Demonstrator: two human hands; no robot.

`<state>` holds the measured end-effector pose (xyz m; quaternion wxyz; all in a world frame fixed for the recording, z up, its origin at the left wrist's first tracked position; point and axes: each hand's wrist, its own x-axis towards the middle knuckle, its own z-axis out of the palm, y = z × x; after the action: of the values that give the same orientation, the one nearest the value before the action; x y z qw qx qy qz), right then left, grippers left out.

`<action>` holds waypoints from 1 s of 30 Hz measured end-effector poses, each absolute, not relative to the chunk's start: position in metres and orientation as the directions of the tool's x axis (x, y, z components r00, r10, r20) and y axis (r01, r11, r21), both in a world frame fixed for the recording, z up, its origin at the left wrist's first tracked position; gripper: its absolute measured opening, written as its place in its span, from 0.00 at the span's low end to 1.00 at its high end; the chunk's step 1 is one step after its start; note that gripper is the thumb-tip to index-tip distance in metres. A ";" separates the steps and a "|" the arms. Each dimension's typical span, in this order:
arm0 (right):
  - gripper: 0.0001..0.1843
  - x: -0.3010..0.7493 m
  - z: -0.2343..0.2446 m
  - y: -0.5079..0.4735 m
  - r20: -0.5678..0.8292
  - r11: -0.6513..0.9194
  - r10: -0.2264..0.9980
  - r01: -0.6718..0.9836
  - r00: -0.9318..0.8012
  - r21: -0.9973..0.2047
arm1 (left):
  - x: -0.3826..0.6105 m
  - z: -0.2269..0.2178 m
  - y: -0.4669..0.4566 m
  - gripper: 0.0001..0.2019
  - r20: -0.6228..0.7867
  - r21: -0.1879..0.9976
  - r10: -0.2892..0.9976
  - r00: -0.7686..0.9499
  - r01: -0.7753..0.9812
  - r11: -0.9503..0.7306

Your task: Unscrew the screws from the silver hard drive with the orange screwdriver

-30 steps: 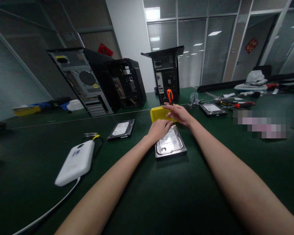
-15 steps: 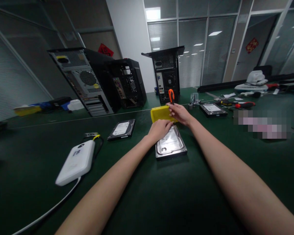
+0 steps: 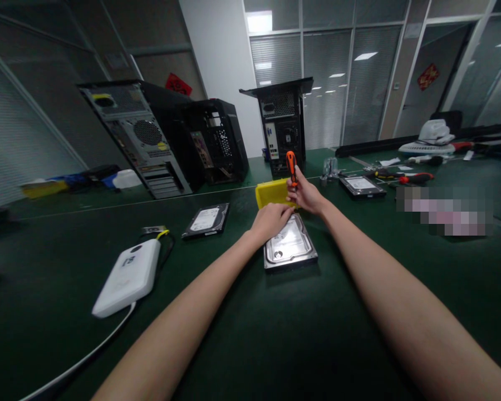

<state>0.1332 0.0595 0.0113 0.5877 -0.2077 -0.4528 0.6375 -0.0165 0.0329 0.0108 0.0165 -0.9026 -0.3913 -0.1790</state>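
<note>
An orange-and-black screwdriver stands nearly upright, its handle held in the closed fingers of my right hand. Its lower end is hidden behind my fingers. Just below, my left hand is on the far end of a silver hard drive, its fingers curled over that edge and close to the right fingertips. What the left fingertips touch beyond the drive is hidden. Directly behind both hands a yellow plastic case stands partly covered by them.
A second hard drive lies left, a third to the right near pliers and a red-black tool. A white power bank with a cable lies front left. Computer cases stand at the back.
My right hand has shifted its fingers on the screwdriver, and more of the orange handle shows now. My left hand and the hard drive stay in place.
</note>
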 end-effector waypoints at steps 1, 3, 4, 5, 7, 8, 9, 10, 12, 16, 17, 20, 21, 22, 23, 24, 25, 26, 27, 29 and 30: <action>0.27 0.133 0.010 0.060 0.273 0.111 0.939 -0.567 -0.209 -0.816 | -0.016 0.011 0.033 0.19 0.334 0.109 0.700 0.631 0.712 -0.694; 0.24 0.133 0.007 0.062 0.300 0.144 0.936 -0.579 -0.183 -0.803 | -0.016 0.012 0.033 0.19 0.332 0.108 0.699 0.634 0.710 -0.696; 0.23 0.134 0.006 0.061 0.313 0.163 0.934 -0.576 -0.170 -0.801 | -0.016 0.012 0.033 0.19 0.332 0.108 0.698 0.635 0.709 -0.697; 0.21 0.135 0.006 0.061 0.322 0.183 0.934 -0.567 -0.155 -0.803 | -0.016 0.012 0.033 0.19 0.333 0.107 0.697 0.635 0.709 -0.697; 0.17 0.137 0.006 0.059 0.326 0.217 0.938 -0.534 -0.118 -0.817 | -0.016 0.011 0.033 0.19 0.335 0.105 0.697 0.634 0.710 -0.696; 0.16 0.138 0.007 0.058 0.324 0.230 0.941 -0.514 -0.099 -0.826 | -0.016 0.011 0.033 0.19 0.335 0.104 0.698 0.633 0.711 -0.695; 0.15 0.139 0.008 0.057 0.322 0.239 0.943 -0.495 -0.088 -0.835 | -0.016 0.011 0.033 0.19 0.334 0.102 0.699 0.632 0.713 -0.694; 0.15 0.140 0.009 0.057 0.322 0.244 0.943 -0.481 -0.085 -0.842 | -0.016 0.011 0.033 0.19 0.333 0.100 0.700 0.632 0.714 -0.693; 0.17 0.141 0.010 0.057 0.325 0.243 0.940 -0.465 -0.103 -0.851 | -0.016 0.011 0.033 0.20 0.334 0.095 0.696 0.636 0.712 -0.696; 0.24 0.141 0.013 0.061 0.346 0.246 0.924 -0.446 -0.160 -0.861 | -0.017 0.011 0.032 0.19 0.338 0.089 0.694 0.636 0.712 -0.696; 0.22 0.141 0.013 0.062 0.349 0.250 0.923 -0.435 -0.164 -0.865 | -0.017 0.011 0.032 0.19 0.337 0.091 0.696 0.634 0.713 -0.695; 0.19 0.141 0.014 0.065 0.353 0.267 0.924 -0.408 -0.150 -0.873 | -0.017 0.012 0.032 0.19 0.335 0.102 0.699 0.632 0.713 -0.693; 0.20 0.141 0.014 0.065 0.358 0.278 0.923 -0.401 -0.139 -0.873 | -0.016 0.012 0.031 0.19 0.335 0.103 0.700 0.631 0.714 -0.692; 0.23 0.141 0.014 0.065 0.367 0.293 0.921 -0.393 -0.128 -0.872 | -0.016 0.012 0.031 0.19 0.335 0.101 0.701 0.630 0.716 -0.691; 0.28 0.142 0.014 0.064 0.378 0.310 0.918 -0.379 -0.121 -0.872 | -0.016 0.013 0.031 0.19 0.334 0.097 0.702 0.629 0.718 -0.690; 0.34 0.142 0.015 0.063 0.394 0.332 0.912 -0.357 -0.117 -0.873 | -0.016 0.013 0.031 0.19 0.333 0.093 0.703 0.628 0.720 -0.687; 0.40 0.143 0.016 0.062 0.415 0.360 0.903 -0.329 -0.114 -0.873 | -0.015 0.013 0.031 0.19 0.332 0.091 0.705 0.627 0.722 -0.686; 0.46 0.143 0.017 0.061 0.442 0.394 0.890 -0.294 -0.115 -0.871 | -0.015 0.013 0.030 0.19 0.333 0.091 0.705 0.626 0.723 -0.685; 0.50 0.144 0.018 0.060 0.472 0.434 0.874 -0.254 -0.117 -0.865 | -0.015 0.014 0.030 0.20 0.335 0.094 0.704 0.626 0.722 -0.686; 0.52 0.146 0.021 0.059 0.529 0.507 0.838 -0.168 -0.131 -0.845 | -0.016 0.014 0.030 0.20 0.337 0.098 0.698 0.632 0.714 -0.693; 0.52 0.146 0.023 0.059 0.547 0.533 0.825 -0.129 -0.142 -0.836 | -0.016 0.014 0.030 0.20 0.338 0.098 0.694 0.636 0.709 -0.698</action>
<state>0.1464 0.0587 0.0229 0.5962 -0.2712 -0.6410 0.4001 -0.0159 0.0297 0.0139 0.0219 -0.9041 -0.3879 -0.1776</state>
